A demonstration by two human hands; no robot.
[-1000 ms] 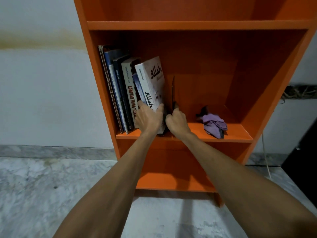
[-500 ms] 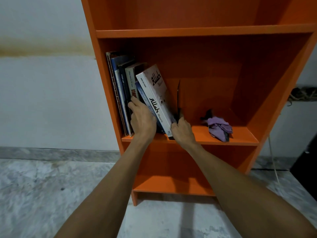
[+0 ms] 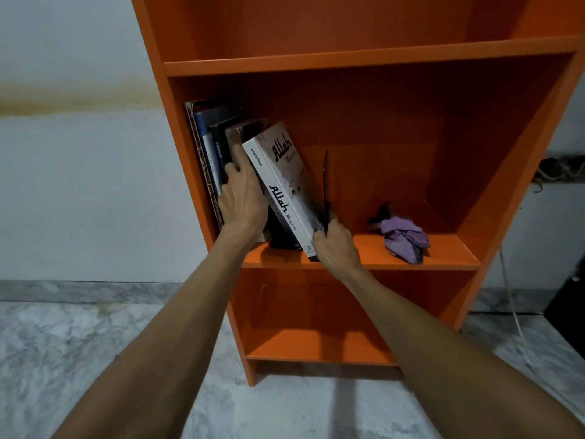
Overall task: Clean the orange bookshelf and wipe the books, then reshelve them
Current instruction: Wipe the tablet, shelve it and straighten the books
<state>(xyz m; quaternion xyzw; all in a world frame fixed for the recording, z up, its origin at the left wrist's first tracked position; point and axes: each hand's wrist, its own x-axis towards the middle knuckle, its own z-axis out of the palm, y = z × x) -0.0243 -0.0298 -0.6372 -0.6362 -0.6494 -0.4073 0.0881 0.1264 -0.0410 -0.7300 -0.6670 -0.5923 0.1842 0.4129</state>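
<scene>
The orange bookshelf has a row of books standing at the left of its middle shelf. A white book with black lettering leans against them, top to the left, bottom slid out to the right. My left hand presses flat against the spines of the row, fingers pointing up. My right hand grips the white book's lower corner at the shelf's front edge. A thin dark upright panel rises right behind those fingers. A crumpled purple cloth lies on the same shelf, to the right.
The shelf above and the lower shelf hold nothing visible. A white cable hangs down the wall right of the bookshelf, beside a dark object. Grey marble floor lies in front.
The white book has tipped further over, its bottom sliding right with my right hand. My left hand has moved up from the shelf edge onto the book spines.
</scene>
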